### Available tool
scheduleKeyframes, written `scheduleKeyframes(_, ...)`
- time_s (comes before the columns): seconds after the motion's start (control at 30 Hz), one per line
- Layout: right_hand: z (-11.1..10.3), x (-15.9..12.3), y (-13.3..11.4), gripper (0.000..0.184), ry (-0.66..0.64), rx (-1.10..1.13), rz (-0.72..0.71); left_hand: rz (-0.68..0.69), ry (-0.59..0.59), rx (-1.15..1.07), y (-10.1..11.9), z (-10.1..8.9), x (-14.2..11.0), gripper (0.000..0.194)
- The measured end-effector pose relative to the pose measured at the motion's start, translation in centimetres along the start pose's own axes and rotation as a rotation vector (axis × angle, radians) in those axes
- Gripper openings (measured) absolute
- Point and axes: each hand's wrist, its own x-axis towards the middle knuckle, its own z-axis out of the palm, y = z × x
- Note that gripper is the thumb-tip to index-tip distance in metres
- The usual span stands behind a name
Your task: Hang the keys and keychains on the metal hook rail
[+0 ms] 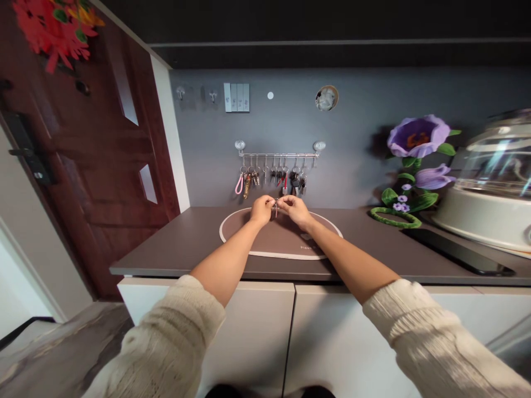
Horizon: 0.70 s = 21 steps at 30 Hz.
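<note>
Over the brown mat (265, 243) my left hand (262, 210) and my right hand (293, 209) meet, fingers pinched. Between their fingertips is a small metal key ring (276, 204) with a thin piece hanging down, too small to make out fully. Both hands appear to grip it. Just behind them, a clear hook rail (277, 155) on the grey wall carries several bunches of keys (295, 179). A pink loop strap (239, 184) and a brown tag (247, 186) hang at its left end.
On the right of the counter (166, 243) stand purple crocheted flowers (418, 138), a black phone (460, 251) and a white appliance with a clear dome (493, 204). A dark shelf (332, 33) overhangs the counter. At left is a red-brown door (112, 166).
</note>
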Motion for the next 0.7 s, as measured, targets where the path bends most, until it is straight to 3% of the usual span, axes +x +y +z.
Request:
scheduleKeyframes(0.5, -0.4, -0.2, -1.4, 0.028, 0.083, 0.062, -0.018, 0.037, 0.042, -0.183, 0.7, 0.4, 0.0, 0.016)
scheduleKeyframes(0.7, -1.4, -0.3, -2.1, 0.028, 0.171, 0.131, -0.021, 0.053, 0.024, -0.128, 0.3, 0.5, -0.1, 0.018)
